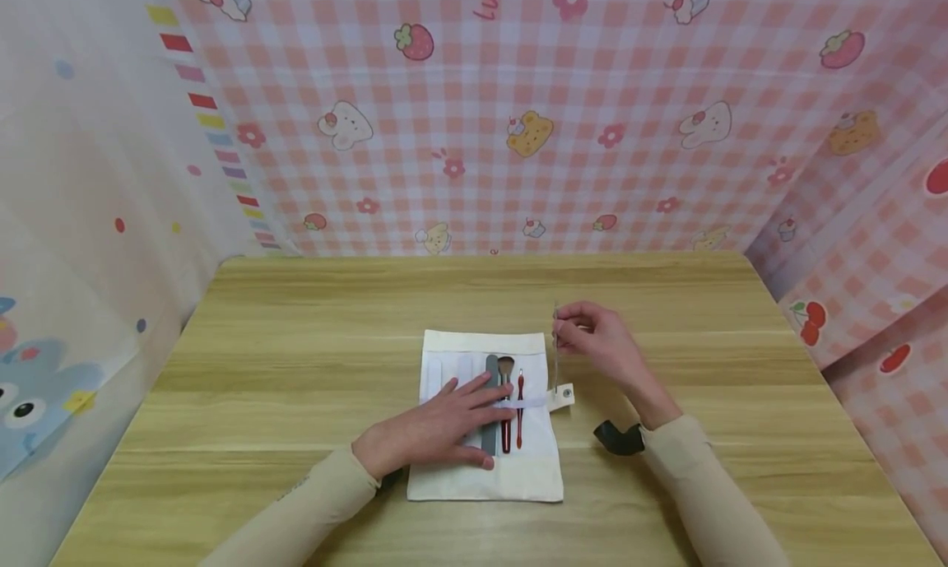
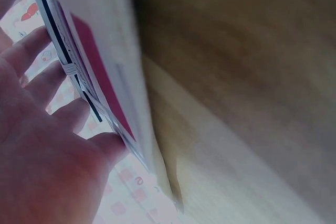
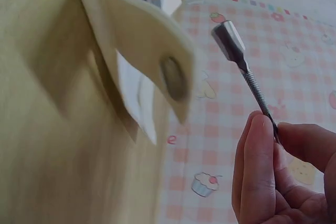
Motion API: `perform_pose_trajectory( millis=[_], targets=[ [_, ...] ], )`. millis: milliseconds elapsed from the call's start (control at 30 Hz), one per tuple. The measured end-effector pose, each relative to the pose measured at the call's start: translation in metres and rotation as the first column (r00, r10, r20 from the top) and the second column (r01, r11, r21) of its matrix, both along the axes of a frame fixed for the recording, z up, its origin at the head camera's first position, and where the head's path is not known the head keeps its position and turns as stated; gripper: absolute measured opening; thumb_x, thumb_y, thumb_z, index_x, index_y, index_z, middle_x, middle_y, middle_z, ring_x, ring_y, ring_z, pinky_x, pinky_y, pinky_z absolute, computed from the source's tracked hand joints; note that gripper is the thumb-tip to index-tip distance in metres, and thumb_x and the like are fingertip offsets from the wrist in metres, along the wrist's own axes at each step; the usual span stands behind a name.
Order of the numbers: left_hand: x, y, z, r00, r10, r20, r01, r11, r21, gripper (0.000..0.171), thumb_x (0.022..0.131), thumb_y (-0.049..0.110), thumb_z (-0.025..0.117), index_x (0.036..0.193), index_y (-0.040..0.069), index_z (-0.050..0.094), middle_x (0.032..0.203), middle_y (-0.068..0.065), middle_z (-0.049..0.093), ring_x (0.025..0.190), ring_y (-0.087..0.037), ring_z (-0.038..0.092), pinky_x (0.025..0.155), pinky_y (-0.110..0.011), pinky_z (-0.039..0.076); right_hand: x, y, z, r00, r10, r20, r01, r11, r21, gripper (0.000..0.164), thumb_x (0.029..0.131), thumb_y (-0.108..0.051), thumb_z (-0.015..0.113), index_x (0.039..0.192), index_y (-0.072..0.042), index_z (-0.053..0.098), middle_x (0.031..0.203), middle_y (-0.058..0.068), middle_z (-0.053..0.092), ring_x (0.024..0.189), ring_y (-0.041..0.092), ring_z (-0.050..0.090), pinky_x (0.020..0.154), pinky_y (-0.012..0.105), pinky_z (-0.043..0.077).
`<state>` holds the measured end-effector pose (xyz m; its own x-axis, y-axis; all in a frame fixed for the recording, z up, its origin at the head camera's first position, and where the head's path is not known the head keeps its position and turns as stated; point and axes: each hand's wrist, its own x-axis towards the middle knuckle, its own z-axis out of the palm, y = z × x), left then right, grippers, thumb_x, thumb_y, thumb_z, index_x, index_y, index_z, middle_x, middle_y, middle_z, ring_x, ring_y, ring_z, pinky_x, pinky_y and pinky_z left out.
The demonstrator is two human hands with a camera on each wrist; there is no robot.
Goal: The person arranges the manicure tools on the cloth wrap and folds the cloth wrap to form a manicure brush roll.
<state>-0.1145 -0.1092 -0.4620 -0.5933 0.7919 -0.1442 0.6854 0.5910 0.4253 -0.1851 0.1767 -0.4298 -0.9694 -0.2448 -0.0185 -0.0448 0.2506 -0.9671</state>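
A white cloth tool roll [image 1: 518,486] lies unfolded on the table. My left hand [image 1: 440,423] rests on it with the fingers spread, across a grey nail file [image 1: 490,442] and a brush [image 1: 507,437] with a dark red handle. To their right is a slim red tool with a metal tip [image 1: 521,386]. A pale elastic band [image 1: 532,402] crosses these tools. Beyond the roll's right edge, my right hand [image 1: 603,346] pinches a metal cuticle pusher [image 3: 252,85] between thumb and fingers. The pusher's flat scoop end points down towards the snap tab [image 1: 563,396].
The wooden table [image 1: 311,320] extends around the roll. A black curved object [image 1: 619,438] sits by the right wrist, partly against the sleeve. Pink checked curtains [image 1: 474,172] hang along the back and right, a pale printed curtain [image 1: 89,180] along the left.
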Motion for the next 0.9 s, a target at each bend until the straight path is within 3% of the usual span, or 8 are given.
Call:
perform_pose_trajectory(
  millis=[667, 900],
  targets=[
    [0.0, 0.0, -0.001, 1.0, -0.003, -0.005, 0.003, 1.0, -0.012, 0.072, 0.094, 0.051, 0.071, 0.158, 0.027, 0.046, 0.171, 0.005, 0.023, 0.159, -0.03, 0.01, 0.119, -0.067, 0.021, -0.013, -0.018, -0.027, 0.998, -0.002, 0.062, -0.001, 0.999, 0.048, 0.022, 0.1, -0.004, 0.064, 0.113, 0.013, 0.06, 0.098, 0.021, 0.069, 0.079, 0.016, 0.069, 0.074, 0.029, 0.061],
    [0.0, -0.001, -0.002, 1.0, -0.006, -0.007, 0.006, 1.0, 0.0, 0.072, 0.095, 0.052, 0.07, 0.157, 0.026, 0.046, 0.172, 0.003, 0.023, 0.159, -0.032, 0.012, 0.118, -0.068, 0.022, -0.01, -0.023, -0.029, 0.991, 0.023, 0.132, -0.031, 0.997, 0.064, 0.024, 0.1, -0.006, 0.065, 0.116, 0.011, 0.06, 0.099, 0.02, 0.069, 0.081, 0.019, 0.069, 0.074, 0.03, 0.061]
  ],
)
